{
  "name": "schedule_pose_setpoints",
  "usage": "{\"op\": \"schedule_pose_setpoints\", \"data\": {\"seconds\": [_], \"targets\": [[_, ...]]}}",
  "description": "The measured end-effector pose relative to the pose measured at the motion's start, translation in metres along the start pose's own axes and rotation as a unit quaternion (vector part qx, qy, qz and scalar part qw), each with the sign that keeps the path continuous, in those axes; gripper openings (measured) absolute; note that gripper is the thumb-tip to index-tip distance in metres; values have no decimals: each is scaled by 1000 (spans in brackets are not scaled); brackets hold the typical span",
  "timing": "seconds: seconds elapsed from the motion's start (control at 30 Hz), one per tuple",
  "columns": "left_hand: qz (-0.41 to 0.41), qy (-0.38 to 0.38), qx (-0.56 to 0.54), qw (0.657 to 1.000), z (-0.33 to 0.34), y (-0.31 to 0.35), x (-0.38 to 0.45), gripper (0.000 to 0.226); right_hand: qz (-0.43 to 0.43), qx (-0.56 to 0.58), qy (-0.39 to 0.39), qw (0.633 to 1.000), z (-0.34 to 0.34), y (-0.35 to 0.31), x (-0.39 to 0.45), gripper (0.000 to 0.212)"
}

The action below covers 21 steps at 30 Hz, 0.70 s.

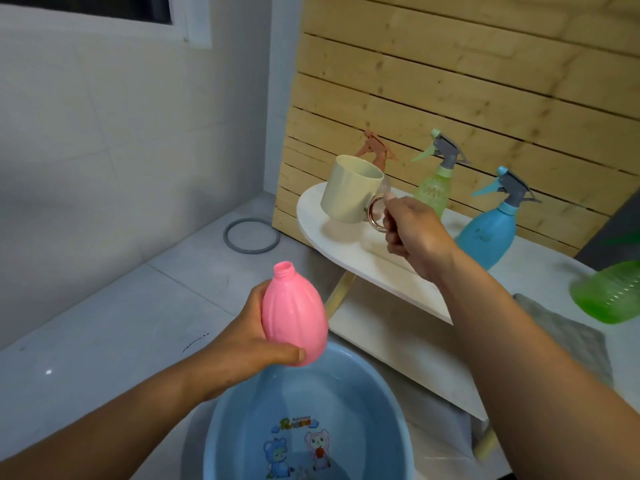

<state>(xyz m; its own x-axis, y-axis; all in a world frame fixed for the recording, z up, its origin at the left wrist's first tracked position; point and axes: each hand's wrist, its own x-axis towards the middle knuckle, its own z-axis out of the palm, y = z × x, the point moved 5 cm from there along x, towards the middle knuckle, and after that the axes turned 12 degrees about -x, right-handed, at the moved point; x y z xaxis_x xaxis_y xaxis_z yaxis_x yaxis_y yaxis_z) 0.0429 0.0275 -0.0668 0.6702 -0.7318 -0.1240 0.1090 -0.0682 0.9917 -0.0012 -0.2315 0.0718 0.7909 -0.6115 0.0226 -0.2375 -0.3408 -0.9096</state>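
Pale floor tiles (104, 323) and a slatted wooden panel (450, 81) frame the scene, with a blue basin (225, 427) at six o'clock. The left hand (242, 344) wraps round the belly of an uncapped pink bottle (294, 317), held over the basin, probably so that spills land there. At one o'clock from the bottle and well apart from it, the right hand (415, 233) grips the handle of a cream mug (349, 192), tipped above the white table (346, 251), seemingly to pour.

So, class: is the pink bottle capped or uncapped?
Uncapped: the pink bottle has a bare threaded neck, no spray head fitted.
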Motion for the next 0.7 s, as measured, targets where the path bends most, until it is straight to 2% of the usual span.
{"op": "schedule_pose_setpoints", "data": {"seconds": [0.17,0.27,0.37,0.53,0.7], "targets": [[-16,-22,5,1000,10,-17,-19,110,17,-13,-30,999,-3,-1,-43,36],[-21,-10,9,1000,8,-32,-24,110,37,-67,-62,995,9,21,-66,38],[-28,0,33,999,5,-55,-25,114,63,-96,-88,989,26,58,-85,39],[-22,-34,77,996,13,-86,-26,110,101,-123,-119,980,55,130,-108,37],[-54,-11,61,997,18,-108,-16,111,158,-179,-148,960,82,221,-129,38]]}}
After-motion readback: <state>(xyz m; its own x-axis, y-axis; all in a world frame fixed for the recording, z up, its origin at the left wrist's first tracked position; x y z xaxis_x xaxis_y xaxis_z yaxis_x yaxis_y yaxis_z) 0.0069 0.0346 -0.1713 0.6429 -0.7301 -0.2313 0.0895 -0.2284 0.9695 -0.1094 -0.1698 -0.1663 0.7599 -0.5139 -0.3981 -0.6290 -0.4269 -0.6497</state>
